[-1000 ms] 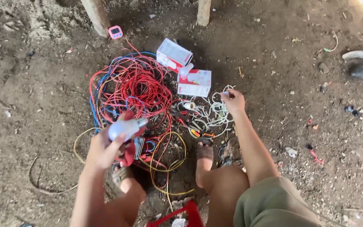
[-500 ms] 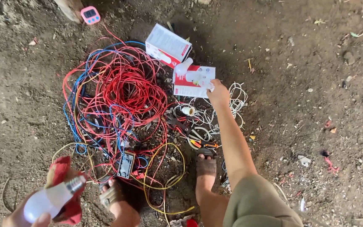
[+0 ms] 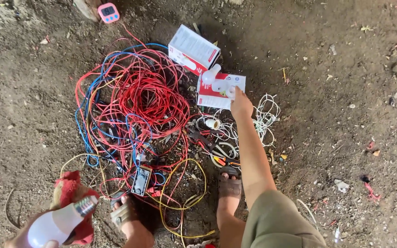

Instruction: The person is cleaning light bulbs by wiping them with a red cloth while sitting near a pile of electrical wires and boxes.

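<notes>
Left hand (image 3: pixel 33 239): low in the frame's left corner, mostly cut off by the edge; fingers closed round the glass end of a white bulb (image 3: pixel 53 225), metal screw base pointing up and right. A red cloth (image 3: pixel 72 193) lies bunched against the bulb and hand.

Right hand (image 3: pixel 241 103): arm stretched forward, fingers pinched on a small white bulb (image 3: pixel 229 91) lying on top of a flat red-and-white box (image 3: pixel 217 94). How tightly it grips cannot be told.

Items, left to right:
- Tangle of wire (image 3: pixel 134 101), mostly red, with blue and orange strands, spread on the bare dirt ground (image 3: pixel 345 69).
- Pink digital timer (image 3: pixel 108 12), beyond the tangle, at the top edge.
- Grey switch box (image 3: pixel 141 180), at the near edge of the tangle, with yellow wire (image 3: pixel 187 202) looping beside it.
- Sandalled feet (image 3: pixel 229 188), planted just below the wires.
- Second red-and-white box (image 3: pixel 194 48), tilted, just behind the flat one.
- Another white bulb (image 3: pixel 210 75), resting at the flat box's upper left corner.
- Pliers (image 3: pixel 207 140), among loose white wire (image 3: pixel 265 117) coiled beside the right forearm.
</notes>
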